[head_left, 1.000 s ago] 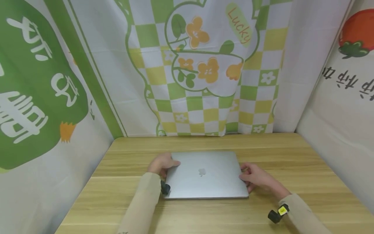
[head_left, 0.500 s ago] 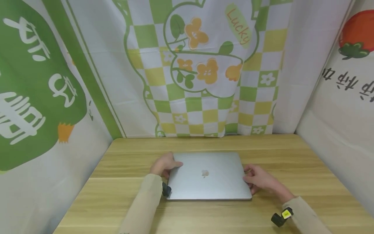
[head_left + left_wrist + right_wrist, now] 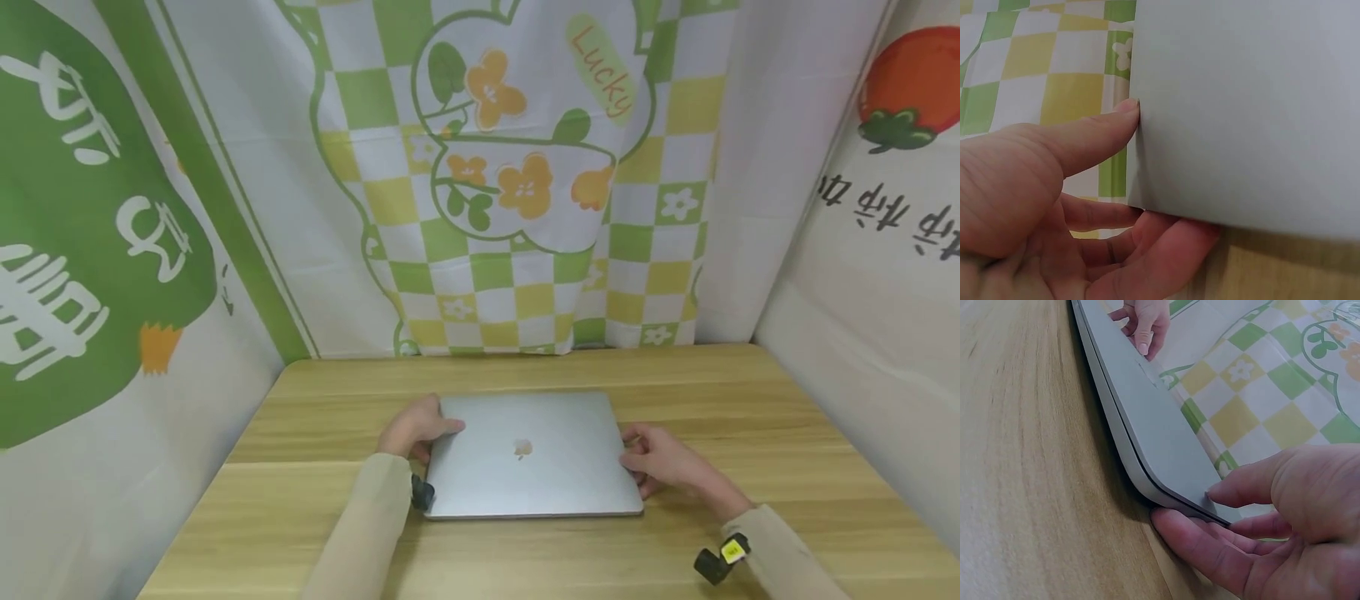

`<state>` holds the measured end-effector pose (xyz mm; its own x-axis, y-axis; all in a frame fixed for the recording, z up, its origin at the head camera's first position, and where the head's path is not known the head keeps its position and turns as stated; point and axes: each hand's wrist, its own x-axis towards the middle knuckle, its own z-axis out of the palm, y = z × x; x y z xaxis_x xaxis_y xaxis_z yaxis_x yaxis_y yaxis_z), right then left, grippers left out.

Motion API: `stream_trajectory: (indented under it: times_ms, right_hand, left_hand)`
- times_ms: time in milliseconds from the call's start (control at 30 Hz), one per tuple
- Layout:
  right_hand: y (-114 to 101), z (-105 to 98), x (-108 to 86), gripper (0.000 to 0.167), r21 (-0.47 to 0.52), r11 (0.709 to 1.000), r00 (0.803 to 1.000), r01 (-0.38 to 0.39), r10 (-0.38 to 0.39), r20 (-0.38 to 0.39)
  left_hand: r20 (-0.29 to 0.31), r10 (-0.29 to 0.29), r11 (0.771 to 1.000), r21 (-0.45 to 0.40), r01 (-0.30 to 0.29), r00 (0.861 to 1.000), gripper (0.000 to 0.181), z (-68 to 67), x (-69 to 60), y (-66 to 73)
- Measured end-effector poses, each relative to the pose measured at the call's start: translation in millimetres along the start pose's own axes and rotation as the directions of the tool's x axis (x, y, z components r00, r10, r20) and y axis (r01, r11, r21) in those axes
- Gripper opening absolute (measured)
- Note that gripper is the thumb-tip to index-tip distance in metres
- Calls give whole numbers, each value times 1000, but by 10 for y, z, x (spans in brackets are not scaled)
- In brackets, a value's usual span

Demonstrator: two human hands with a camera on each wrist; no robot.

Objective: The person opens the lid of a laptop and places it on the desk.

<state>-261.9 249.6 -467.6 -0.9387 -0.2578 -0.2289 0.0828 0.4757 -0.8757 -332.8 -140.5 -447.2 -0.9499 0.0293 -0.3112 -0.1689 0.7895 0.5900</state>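
- Head view: the laptop (image 3: 532, 483), closed, logo (image 3: 522, 450) uppermost, lies in the middle region of the table (image 3: 292, 517). The left hand (image 3: 420, 427) and right hand (image 3: 656, 457) stand apart, each gripping one short side. Such opposed holds should suit an even adjustment, with equal force from both sides.
- Left wrist view: the thumb (image 3: 1094, 140) lies at the lid's edge, the fingers (image 3: 1160, 256) bent round below near a corner. Pressure is probably best light on top, with the weight borne by the fingers.
- Right wrist view: the thumb (image 3: 1241, 484) touches the lid and the fingers (image 3: 1204, 550) curl at the base, pinching the side near a rounded corner. A dark shadow follows the lower edge; whether the base clears the wood cannot be told. Both ends should be guided level, lest a corner scrape or a finger be trapped.
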Motion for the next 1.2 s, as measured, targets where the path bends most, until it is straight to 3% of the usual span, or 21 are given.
stream_trajectory:
  times_ms: [200, 500, 700, 933, 1033, 1200]
  right_hand:
    - [-19, 11, -14, 45, -30, 1000, 1000, 2, -2, -3]
    - [0, 24, -6, 48, -75, 997, 1000, 19, -21, -22]
    - [11, -11, -10, 50, -36, 998, 998, 53, -51, 37]
    - [-18, -42, -26, 56, -63, 996, 998, 63, -61, 33]
    - [-82, -29, -30, 53, -178, 977, 992, 120, -125, -17]
    - [-246, 82, -37, 47, -353, 909, 966, 221, -253, -47]
  left_hand:
    - [-10, -6, 1000, -16, 6, 1000, 50, 0, 14, -16]
    - [-17, 36, 999, 25, -36, 999, 41, 26, 9, -37]
    - [18, 80, 996, 47, -81, 997, 44, -17, -125, -27]
    - [74, 140, 985, 87, -146, 987, 70, 6, -299, -102]
    - [70, 154, 983, 90, -160, 986, 72, 26, -354, -116]
    - [41, 210, 965, 151, -214, 977, 60, 27, -427, -112]
